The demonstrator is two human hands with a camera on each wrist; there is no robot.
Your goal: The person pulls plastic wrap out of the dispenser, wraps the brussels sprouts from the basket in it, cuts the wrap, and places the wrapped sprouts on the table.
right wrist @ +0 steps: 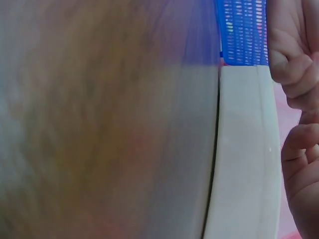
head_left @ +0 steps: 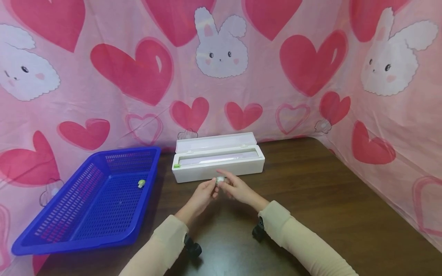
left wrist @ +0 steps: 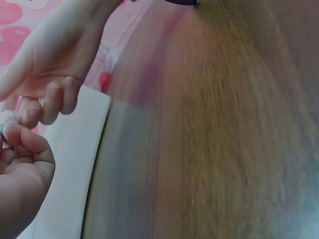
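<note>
Blue plastic, full of slots, makes the basket (head_left: 103, 207) at the left of the frame; 1 small green-and-white figure (head_left: 141, 183) lies in it, by the right wall. Centre frame, my white box (head_left: 193, 175) has its lid (head_left: 214, 142) tipped back, pale sheeting (head_left: 224, 158) showing inside and a bright green piece (head_left: 177, 166) at its front left corner. Just before the box, in the middle of the frame, I have a small whitish trinket (head_left: 220, 179) up between my 2 hands, with a dark greenish spot at its edge. My left hand (head_left: 203, 193) pinches it, thumb against fingers; my right hand (head_left: 241, 190) pinches its other side, forefinger held out straight. My fingers cover too much for me to tell its long axis or which way it points.
</note>
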